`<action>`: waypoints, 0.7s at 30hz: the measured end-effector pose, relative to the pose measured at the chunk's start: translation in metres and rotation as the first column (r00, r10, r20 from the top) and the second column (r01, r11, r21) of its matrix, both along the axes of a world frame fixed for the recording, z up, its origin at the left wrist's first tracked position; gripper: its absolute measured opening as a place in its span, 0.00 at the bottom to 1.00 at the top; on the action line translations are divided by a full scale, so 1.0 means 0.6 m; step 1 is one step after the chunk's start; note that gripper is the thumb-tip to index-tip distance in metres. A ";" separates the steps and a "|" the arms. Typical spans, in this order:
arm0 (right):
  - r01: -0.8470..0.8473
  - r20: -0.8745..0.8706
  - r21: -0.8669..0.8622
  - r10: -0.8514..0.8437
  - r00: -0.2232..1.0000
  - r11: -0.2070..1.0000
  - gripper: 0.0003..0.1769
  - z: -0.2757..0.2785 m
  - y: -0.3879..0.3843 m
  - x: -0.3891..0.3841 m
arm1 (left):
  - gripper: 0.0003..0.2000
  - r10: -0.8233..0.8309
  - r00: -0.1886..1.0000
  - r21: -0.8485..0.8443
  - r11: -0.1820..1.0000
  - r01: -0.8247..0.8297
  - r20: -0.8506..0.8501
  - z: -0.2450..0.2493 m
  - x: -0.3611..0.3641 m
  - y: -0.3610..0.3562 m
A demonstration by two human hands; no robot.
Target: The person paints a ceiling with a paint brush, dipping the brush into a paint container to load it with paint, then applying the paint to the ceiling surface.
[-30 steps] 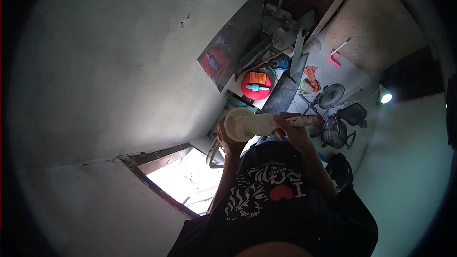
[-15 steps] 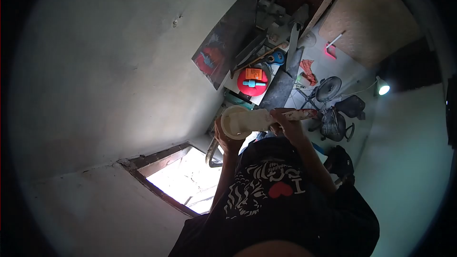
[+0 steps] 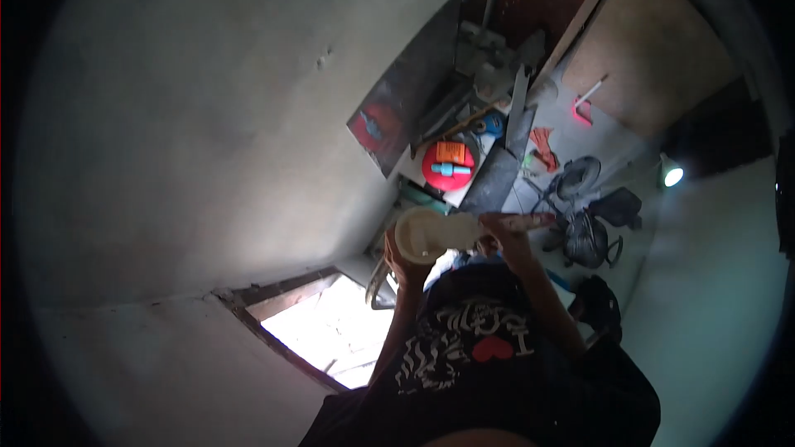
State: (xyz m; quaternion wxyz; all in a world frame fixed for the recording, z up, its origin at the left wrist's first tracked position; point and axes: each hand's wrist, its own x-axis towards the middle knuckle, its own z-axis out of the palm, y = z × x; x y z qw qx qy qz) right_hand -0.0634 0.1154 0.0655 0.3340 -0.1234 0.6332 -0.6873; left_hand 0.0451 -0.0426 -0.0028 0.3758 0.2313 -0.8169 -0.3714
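Observation:
My left hand (image 3: 406,271) is closed around the side of a round, cream-coloured tub (image 3: 411,240), its open top facing me. Pale material shows inside the tub, though dim light and blur hide its texture. In my right hand (image 3: 507,242) is a wide paintbrush (image 3: 457,232) coated in the same pale colour. Its broad end lies over the tub's right rim, and its red-and-white smeared handle sticks out to the right past my fingers. Both hands are in front of my dark printed shirt.
A bare grey wall (image 3: 207,124) fills the left side, with a bright window opening (image 3: 331,331) below. Beyond the tub, a red round stool (image 3: 437,175) carries an orange box and a turquoise item. Black chairs (image 3: 586,240), a pink dustpan (image 3: 583,112) and a lit bulb (image 3: 672,174) are to the right.
The view has shifted, so the room and my hands appear slightly lower and further right. My grip on the tub and the paintbrush looks the same.

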 end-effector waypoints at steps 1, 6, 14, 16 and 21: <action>0.011 0.012 0.007 -0.011 1.000 1.000 0.16 -0.004 0.000 -0.001 | 0.34 -0.016 0.999 -0.009 1.000 0.015 -0.035 0.002 -0.003 -0.003; 0.130 0.233 -0.226 -0.076 0.970 0.965 0.17 0.015 0.003 -0.006 | 0.34 -0.044 0.996 0.034 0.998 0.047 -0.075 0.019 -0.035 -0.001; 0.187 0.330 -0.394 -0.052 0.942 0.900 0.13 0.017 -0.010 -0.037 | 0.32 -0.074 0.988 0.103 0.991 0.088 -0.134 0.070 -0.092 -0.017; 0.228 0.381 -0.383 -0.072 0.922 0.895 0.12 0.023 -0.022 -0.047 | 0.32 -0.075 0.986 0.130 0.987 0.095 -0.147 0.078 -0.113 -0.026; 0.139 0.353 -0.487 0.049 0.934 0.862 0.12 0.053 -0.071 -0.098 | 0.29 -0.016 0.982 0.082 0.996 0.031 -0.186 0.144 -0.162 -0.059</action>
